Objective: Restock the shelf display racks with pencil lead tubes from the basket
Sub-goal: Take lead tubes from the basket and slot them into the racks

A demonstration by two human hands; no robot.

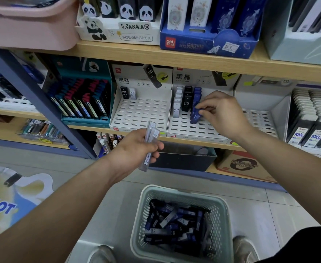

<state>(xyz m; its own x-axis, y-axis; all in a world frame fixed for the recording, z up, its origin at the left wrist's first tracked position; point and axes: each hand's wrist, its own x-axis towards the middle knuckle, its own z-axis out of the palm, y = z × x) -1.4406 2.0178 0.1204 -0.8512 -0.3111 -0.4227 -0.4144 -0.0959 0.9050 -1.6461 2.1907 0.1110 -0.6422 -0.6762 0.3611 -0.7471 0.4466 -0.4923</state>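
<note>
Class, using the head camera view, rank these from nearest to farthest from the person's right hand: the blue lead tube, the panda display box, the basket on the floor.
From the right hand:
1. Blue lead tube, at its fingertips, in the right-hand rack.
2. Panda display box, on the shelf above, up and to the left.
3. Basket, on the floor below, near the feet.

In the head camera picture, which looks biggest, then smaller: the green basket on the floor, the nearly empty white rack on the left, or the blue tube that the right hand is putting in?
1. Basket, though it sits nearest the camera, which inflates it.
2. Left white rack.
3. Blue tube at the right hand, plainly smallest.
</note>
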